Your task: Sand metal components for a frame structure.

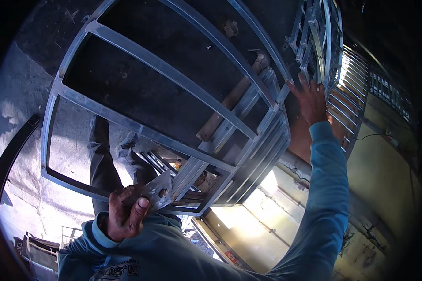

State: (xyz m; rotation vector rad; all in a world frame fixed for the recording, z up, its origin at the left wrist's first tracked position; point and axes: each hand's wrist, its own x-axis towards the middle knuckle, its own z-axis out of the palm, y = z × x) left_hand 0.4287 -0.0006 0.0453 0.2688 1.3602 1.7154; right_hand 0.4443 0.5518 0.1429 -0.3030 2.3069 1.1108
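Observation:
A welded frame of grey square metal tubes [173, 79] spreads across the middle in front of me. My left hand [126, 213] is at the frame's near edge, its thumb and fingers closed on a flat, pale grey triangular plate [157, 191] with a dark hole in it. My right hand [309, 100] reaches far to the right, fingers spread. Its fingertips are by the frame's right-hand corner, and I cannot tell whether they press on the tube. Below the frame's bars lies a hammer with a wooden handle [225, 108], partly hidden by them.
More metal tubes [262, 157] lie stacked under the frame's right side. At the upper right stands a bundle of bent metal bars [316, 42], with a barred grille [349, 93] beyond it. A dark curved bar [14, 154] is at the left. A yellowish wall [380, 173] rises at right.

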